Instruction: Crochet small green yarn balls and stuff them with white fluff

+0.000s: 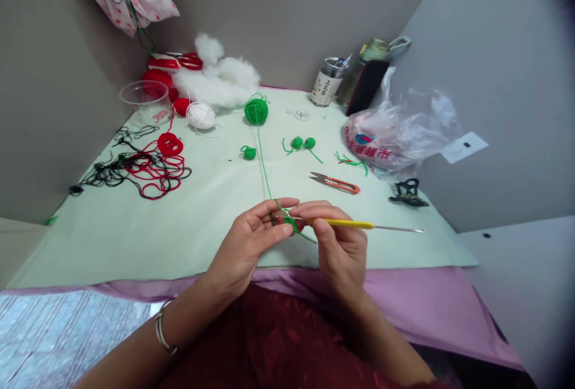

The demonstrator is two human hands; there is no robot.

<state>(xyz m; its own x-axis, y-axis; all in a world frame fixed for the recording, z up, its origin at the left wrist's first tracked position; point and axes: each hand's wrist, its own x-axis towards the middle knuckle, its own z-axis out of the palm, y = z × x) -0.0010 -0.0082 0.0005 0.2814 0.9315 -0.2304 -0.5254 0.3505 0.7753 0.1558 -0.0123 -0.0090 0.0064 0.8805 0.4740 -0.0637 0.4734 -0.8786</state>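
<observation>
My left hand (254, 239) pinches a small piece of green crochet work (291, 224) between thumb and fingers. Green yarn runs over its raised finger, up to the green yarn ball (256, 112) farther back on the table. In my right hand (341, 245) is a crochet hook (350, 223) with a yellow handle, held like a pen. Its thin left tip meets the green piece; the other metal end points right. A short green tail hangs below the work. Beyond my hands lie a small green crocheted ball (248, 152) and a pair of joined green balls (303, 143).
Orange-handled thread snips (336, 183) and a black hair claw (408, 193) lie to the right, near a plastic bag (395, 131). Tangled black and red yarn (148, 167) covers the left side. White stuffing (220, 78), a plastic cup (150, 105) and a pen jar (326, 84) stand behind.
</observation>
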